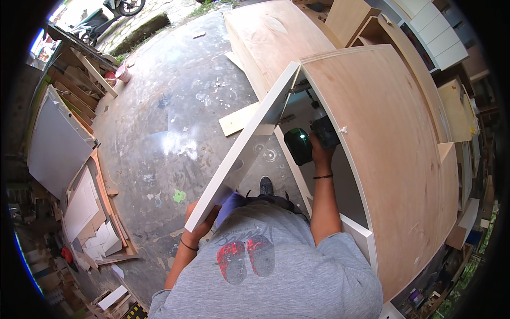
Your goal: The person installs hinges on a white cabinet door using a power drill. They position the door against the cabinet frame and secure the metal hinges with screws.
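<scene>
My left hand (203, 222) is closed around the lower edge of a white cabinet door (241, 146), which stands swung out from a plywood cabinet (393, 133). Inside the opening, my right hand (322, 153) grips a dark cordless drill (325, 132) by its handle. A small light glows near the drill's green-black base. Its nose points toward the far inner corner, where a hinge (302, 85) joins door and cabinet. Shade hides the drill's tip, so contact with the hinge cannot be made out. Fingers of my left hand are partly hidden by the door.
Another plywood cabinet (271, 32) stands beyond this one. A wood offcut (238, 120) lies on the stained concrete floor (175, 106). At the left are leaning panels (58, 138), scrap boards (98, 234) and a bucket (122, 73). A motorcycle (103, 21) is parked outside.
</scene>
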A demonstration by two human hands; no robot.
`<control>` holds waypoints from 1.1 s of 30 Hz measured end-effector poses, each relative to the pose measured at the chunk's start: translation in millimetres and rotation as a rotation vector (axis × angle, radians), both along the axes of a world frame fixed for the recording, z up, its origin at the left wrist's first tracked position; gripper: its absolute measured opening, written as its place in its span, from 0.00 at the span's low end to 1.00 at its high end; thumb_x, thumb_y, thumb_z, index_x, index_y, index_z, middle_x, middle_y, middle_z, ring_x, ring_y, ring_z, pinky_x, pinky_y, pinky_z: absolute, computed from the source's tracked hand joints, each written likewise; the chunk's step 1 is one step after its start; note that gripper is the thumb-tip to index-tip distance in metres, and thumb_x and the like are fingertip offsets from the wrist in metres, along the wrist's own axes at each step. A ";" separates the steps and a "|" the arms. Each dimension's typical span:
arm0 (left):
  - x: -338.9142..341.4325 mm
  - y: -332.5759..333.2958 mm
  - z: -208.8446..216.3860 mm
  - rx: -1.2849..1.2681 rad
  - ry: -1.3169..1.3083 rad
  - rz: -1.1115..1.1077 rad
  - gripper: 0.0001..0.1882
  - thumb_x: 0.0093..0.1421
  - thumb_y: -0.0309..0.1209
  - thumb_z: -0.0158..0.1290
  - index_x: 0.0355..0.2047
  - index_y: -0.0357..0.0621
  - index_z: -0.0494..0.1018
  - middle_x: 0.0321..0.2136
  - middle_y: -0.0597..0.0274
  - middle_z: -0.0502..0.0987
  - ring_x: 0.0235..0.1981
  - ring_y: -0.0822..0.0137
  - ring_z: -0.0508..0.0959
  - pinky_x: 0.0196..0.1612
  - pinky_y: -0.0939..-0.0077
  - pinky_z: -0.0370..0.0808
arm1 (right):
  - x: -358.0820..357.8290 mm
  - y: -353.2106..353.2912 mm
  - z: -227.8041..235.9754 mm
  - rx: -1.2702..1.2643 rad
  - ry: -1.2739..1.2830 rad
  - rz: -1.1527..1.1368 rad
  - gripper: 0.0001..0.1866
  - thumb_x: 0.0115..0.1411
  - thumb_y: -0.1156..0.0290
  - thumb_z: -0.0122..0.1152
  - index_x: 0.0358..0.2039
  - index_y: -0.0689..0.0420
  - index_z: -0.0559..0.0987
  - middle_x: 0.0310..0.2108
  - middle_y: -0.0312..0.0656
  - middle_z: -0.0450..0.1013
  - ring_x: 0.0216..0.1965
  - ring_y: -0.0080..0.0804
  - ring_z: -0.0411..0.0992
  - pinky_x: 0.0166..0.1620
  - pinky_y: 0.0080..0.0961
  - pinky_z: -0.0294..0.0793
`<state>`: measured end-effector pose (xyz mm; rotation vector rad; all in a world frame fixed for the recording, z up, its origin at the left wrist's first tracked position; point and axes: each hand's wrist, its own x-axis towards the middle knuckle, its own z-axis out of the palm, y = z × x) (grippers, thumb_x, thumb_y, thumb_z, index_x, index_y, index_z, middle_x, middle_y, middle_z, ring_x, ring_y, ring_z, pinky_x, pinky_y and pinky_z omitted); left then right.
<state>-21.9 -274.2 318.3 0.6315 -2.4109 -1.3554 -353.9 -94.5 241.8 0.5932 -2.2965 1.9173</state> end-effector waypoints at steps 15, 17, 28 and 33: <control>-3.7 0.1 6.8 -0.051 0.009 -0.027 0.07 0.51 0.23 0.58 0.29 0.36 0.73 0.20 0.54 0.75 0.20 0.63 0.75 0.25 0.73 0.70 | -6.2 5.4 -6.4 0.068 0.108 0.008 0.14 0.45 0.78 0.60 0.36 0.61 0.78 0.35 0.42 0.76 0.39 0.34 0.74 0.44 0.30 0.70; -3.0 -0.1 6.0 -0.052 0.007 -0.028 0.07 0.50 0.23 0.58 0.29 0.36 0.73 0.20 0.54 0.75 0.20 0.63 0.74 0.25 0.73 0.70 | -5.0 3.2 -9.3 0.046 0.081 0.005 0.14 0.45 0.78 0.59 0.36 0.61 0.78 0.35 0.42 0.76 0.39 0.33 0.74 0.44 0.30 0.70; -3.4 1.1 7.9 -0.012 -0.013 -0.014 0.07 0.50 0.24 0.58 0.29 0.36 0.73 0.19 0.55 0.74 0.18 0.65 0.73 0.24 0.74 0.69 | -5.8 0.8 -2.5 0.041 0.068 -0.001 0.12 0.46 0.79 0.59 0.35 0.61 0.79 0.34 0.42 0.76 0.39 0.33 0.74 0.44 0.29 0.70; -2.2 2.3 5.1 0.012 -0.021 -0.004 0.07 0.50 0.24 0.58 0.29 0.36 0.73 0.19 0.55 0.74 0.18 0.66 0.73 0.24 0.74 0.69 | -5.2 1.7 -6.7 0.060 0.100 -0.022 0.13 0.46 0.79 0.59 0.36 0.61 0.79 0.35 0.42 0.76 0.39 0.32 0.74 0.45 0.28 0.70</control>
